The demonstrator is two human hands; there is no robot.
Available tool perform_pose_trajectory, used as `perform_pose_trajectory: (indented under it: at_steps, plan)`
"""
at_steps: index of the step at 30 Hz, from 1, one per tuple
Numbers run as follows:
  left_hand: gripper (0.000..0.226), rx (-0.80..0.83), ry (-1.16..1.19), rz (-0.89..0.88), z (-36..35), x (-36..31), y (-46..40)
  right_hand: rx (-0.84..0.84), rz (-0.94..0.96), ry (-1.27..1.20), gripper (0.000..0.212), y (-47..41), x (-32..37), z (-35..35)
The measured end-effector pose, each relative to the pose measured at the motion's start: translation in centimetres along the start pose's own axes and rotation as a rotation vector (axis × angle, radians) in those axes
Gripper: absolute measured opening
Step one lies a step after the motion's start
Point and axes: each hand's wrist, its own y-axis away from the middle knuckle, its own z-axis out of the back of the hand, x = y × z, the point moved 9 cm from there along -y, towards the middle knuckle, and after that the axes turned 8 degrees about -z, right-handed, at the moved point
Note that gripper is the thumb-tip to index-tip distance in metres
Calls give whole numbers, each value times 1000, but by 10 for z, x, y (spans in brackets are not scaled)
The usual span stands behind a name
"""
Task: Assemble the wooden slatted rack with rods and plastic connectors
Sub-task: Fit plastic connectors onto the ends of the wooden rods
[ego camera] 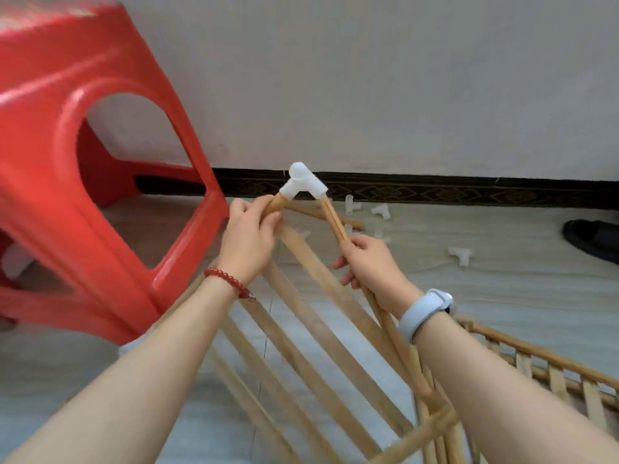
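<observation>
Floor (502, 289) bears connectors (461, 254) (white), stool (83, 162).

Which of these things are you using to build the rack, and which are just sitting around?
For the job:
white corner connector
rod in the right hand
slatted panel, its rod gripped by the left hand
spare connectors on the floor
second slatted panel

Just lying about:
red stool
black shoe

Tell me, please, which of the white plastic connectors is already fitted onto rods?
The raised connector between the left hand and right hand: two rods enter it, while the other connectors, like one, lie loose on the floor.
</observation>
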Motion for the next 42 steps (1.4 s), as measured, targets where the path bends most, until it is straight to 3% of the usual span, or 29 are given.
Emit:
perform_pose_trajectory:
  at_steps: [5, 8, 16, 19, 22, 31, 39, 42]
  plan:
    - [27, -255, 231, 21, 84, -11, 7, -123, 272, 214, 24, 43, 106, -7]
    - [23, -310, 354, 41, 108, -5, 29, -158, 428, 257, 24, 72, 141, -23]
    - [38, -220, 614, 256, 109, 43, 92, 29, 401, 623, 32, 97, 104, -85]
    - [52, -242, 999, 344, 113, 49, 100, -6, 477, 769, 33, 105, 99, -82]
    - [37, -250, 1285, 380, 120, 47, 98, -47, 546, 866, 32, 114, 100, -72]
    - [22, -220, 1008, 357, 127, 26, 94, -137, 690, 908, 26, 131, 118, -64]
    - [21, -80, 852, 348, 133, 20, 94, -24, 745, 975, 22, 138, 119, -70]
    - [20, 13, 800, 347, 132, 16, 95, 91, 708, 962, 19, 137, 120, -72]
